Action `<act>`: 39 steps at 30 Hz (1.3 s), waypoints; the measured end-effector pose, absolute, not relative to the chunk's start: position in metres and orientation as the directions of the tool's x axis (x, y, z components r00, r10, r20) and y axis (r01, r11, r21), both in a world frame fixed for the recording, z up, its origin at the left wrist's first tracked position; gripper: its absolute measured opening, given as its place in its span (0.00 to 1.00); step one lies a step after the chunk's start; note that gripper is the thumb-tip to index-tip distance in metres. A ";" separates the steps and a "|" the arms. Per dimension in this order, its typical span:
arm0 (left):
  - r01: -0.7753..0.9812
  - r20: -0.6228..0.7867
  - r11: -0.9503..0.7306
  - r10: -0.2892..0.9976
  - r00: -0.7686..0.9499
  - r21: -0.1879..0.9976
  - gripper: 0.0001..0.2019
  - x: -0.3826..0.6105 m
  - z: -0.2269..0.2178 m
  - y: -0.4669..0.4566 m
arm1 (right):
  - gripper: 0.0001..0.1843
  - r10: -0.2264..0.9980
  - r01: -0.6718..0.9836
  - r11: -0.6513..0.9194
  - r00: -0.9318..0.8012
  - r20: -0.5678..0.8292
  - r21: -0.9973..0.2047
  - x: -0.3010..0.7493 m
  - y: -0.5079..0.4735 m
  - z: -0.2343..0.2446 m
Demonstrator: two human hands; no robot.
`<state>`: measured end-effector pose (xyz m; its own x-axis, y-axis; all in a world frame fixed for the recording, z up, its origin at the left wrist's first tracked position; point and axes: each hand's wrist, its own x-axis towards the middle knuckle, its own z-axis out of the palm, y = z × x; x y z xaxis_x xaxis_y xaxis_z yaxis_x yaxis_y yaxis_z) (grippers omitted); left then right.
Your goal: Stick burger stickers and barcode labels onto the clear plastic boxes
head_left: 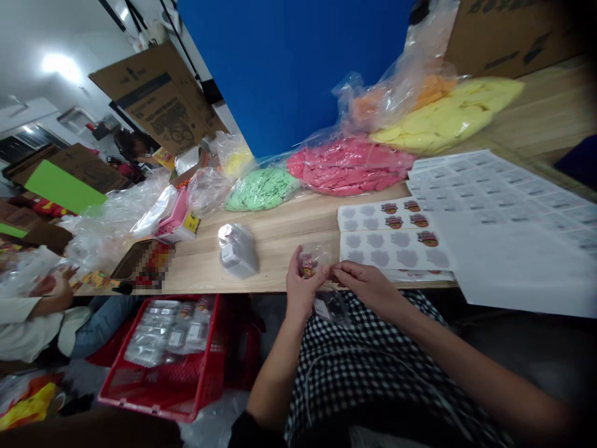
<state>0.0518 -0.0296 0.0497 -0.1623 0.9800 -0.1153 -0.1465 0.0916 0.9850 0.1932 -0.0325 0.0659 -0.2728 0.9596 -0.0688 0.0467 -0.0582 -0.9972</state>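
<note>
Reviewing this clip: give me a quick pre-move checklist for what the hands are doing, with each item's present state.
Small clear bag gripped by left hand, right hand at its edge: ok.
Red-labelled item inside the bag, print legible: not ok.
Dark clear pouch below the hands, attached to the bag: cannot tell.
Printed sticker sheets flat on the wooden table: ok.
Red basket of sealed packs upright on the floor: ok.

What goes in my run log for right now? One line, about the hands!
left hand: holds small clear bag with red item | right hand: pinches bag edge | nearby: silver pouch on wooden table; red basket
</note>
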 end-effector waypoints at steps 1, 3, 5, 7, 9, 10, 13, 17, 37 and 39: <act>-0.151 -0.124 0.100 0.979 -0.161 0.983 0.40 0.052 0.050 -0.030 | 0.17 0.959 0.032 -0.068 -0.273 -0.074 -0.997 0.193 -0.033 0.065; -0.185 -0.146 0.117 0.978 -0.149 0.976 0.40 0.053 0.050 -0.030 | 0.17 0.950 -0.034 -0.115 -0.295 -0.100 -0.993 0.192 -0.033 0.063; -0.232 -0.164 0.134 0.980 -0.113 0.963 0.39 0.053 0.049 -0.030 | 0.18 0.929 -0.126 -0.191 -0.343 -0.138 -0.973 0.193 -0.033 0.062; -0.252 -0.166 0.143 0.983 -0.072 0.957 0.39 0.053 0.049 -0.032 | 0.19 0.915 -0.223 -0.261 -0.367 -0.168 -0.939 0.195 -0.031 0.062; -0.237 -0.154 0.142 0.987 -0.036 0.961 0.41 0.052 0.048 -0.034 | 0.20 0.925 -0.308 -0.296 -0.327 -0.192 -0.904 0.199 -0.028 0.064; -0.225 -0.144 0.137 0.989 -0.018 0.965 0.42 0.052 0.048 -0.035 | 0.21 0.932 -0.341 -0.304 -0.299 -0.204 -0.890 0.201 -0.026 0.066; -0.194 -0.119 0.122 0.993 0.028 0.973 0.43 0.051 0.046 -0.038 | 0.22 0.933 -0.380 -0.328 -0.273 -0.234 -0.865 0.205 -0.022 0.069; -0.163 -0.098 0.105 0.994 0.050 0.981 0.43 0.051 0.043 -0.039 | 0.21 0.923 -0.389 -0.351 -0.298 -0.244 -0.852 0.208 -0.021 0.071; -0.095 -0.070 0.074 0.997 0.039 0.993 0.42 0.050 0.046 -0.037 | 0.20 0.937 -0.330 -0.306 -0.269 -0.222 -0.893 0.211 -0.020 0.066; -0.093 -0.069 0.073 0.997 0.042 0.993 0.42 0.051 0.047 -0.037 | 0.21 0.939 -0.318 -0.301 -0.261 -0.222 -0.899 0.211 -0.021 0.066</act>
